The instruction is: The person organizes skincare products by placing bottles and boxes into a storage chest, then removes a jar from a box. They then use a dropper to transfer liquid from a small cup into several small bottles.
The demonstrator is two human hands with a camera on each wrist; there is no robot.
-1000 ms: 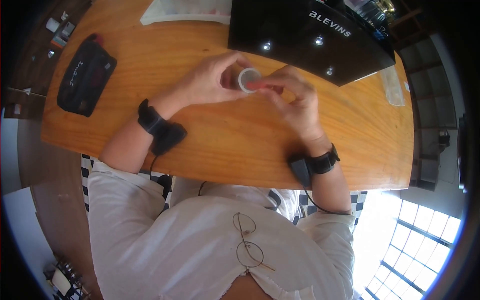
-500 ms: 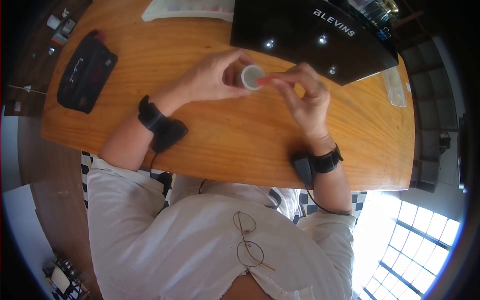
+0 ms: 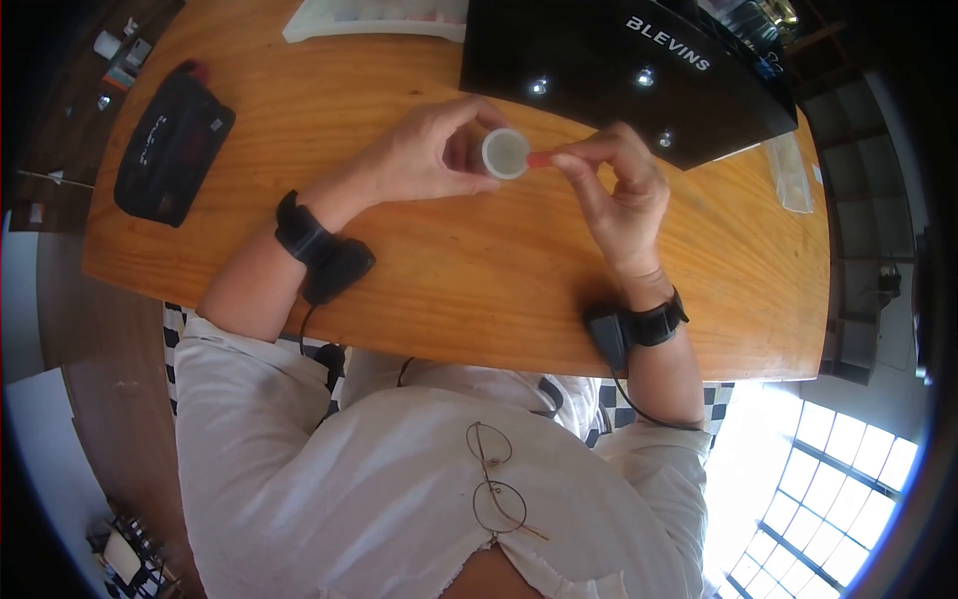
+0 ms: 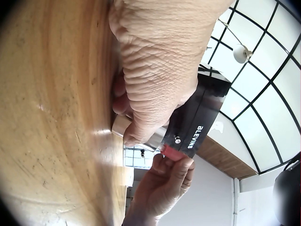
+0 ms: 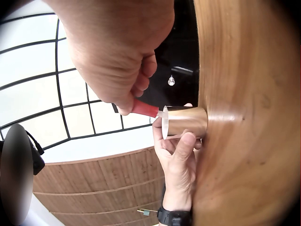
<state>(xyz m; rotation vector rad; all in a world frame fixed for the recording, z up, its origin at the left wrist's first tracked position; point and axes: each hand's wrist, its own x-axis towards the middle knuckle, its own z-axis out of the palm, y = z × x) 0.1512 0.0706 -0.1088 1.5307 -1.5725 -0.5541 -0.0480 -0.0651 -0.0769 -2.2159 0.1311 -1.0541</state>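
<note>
My left hand grips a small metallic cup with a pale rim, its mouth facing up toward the head camera. In the right wrist view the cup shows a shiny side, with the left thumb along it. Between thumb and fingers, my right hand pinches a small red piece at the cup's rim. A whitish tip extends from the red piece to the cup's mouth in the right wrist view.
A black box lettered BLEVINS stands at the back of the wooden table. Beside it lies a white tray. A dark pouch is at the left, and a clear plastic bag at the right.
My right hand has drawn back to the right with the red piece, from over the cup's mouth to its rim. The left hand and cup have shifted slightly right.
</note>
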